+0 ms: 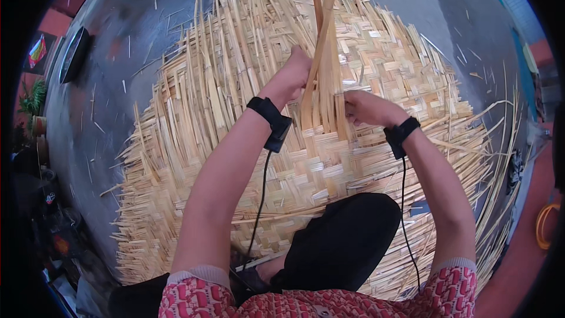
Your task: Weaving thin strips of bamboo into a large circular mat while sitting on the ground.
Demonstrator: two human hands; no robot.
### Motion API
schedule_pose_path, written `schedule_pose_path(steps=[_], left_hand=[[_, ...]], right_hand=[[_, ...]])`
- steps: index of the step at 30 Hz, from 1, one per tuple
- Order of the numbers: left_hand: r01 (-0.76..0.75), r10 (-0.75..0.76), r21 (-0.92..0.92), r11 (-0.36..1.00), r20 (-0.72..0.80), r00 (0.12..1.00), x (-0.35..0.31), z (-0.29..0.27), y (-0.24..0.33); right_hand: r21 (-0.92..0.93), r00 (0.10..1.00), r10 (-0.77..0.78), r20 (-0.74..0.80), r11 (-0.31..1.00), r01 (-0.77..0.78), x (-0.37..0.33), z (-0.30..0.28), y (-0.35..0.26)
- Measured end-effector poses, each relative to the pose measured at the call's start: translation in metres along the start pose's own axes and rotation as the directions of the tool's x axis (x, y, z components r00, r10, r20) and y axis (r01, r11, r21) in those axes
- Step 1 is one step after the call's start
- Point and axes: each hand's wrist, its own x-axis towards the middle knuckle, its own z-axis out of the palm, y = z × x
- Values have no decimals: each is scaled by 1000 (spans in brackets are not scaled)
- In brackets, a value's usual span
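Note:
A large mat of woven flat straw-coloured strips, likely split reed [321,162], spreads beneath me. From its middle, a bundle of reed strips [329,35] is lifted up off the weave, some strips crossing. My left hand [293,75] is closed at the left side of this bundle, its fingertips partly hidden by the strips. On the bundle's right side, lower down, my right hand [372,108] has its fingers curled in against the strips near the weave. Both wrists wear black straps with small boxes and cables.
Loose unwoven strips [229,53] run over the mat's far left part. Long strip ends [500,141] stick out at the right. My bent knee [353,229] rests over the near part. Scraps lie on the grey floor [109,112]; an orange coil [544,227] is at the far right.

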Motion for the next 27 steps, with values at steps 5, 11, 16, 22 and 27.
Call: schedule_pose_path(steps=[5, 11, 16, 22, 27], left_hand=[[-268, 357, 638, 722, -11, 934, -62, -42, 30], [-150, 5, -483, 862, -290, 957, -136, -84, -13], [-369, 140, -390, 843, -503, 853, -117, -79, -54], [-537, 278, -219, 814, -665, 693, -108, -60, -41], [-724, 418, -200, 660, -703, 576, -124, -48, -43]], right_hand=[[151, 1000, -27, -1, 988, 26, -12, -9, -19], [-190, 918, -248, -311, 962, 196, -21, 10, -18], [76, 984, 50, -173, 996, -37, -27, 1, -28], [315, 981, 112, -158, 947, -58, -45, -7, -26], [-62, 917, 80, -391, 992, -113, -32, -11, -24]])
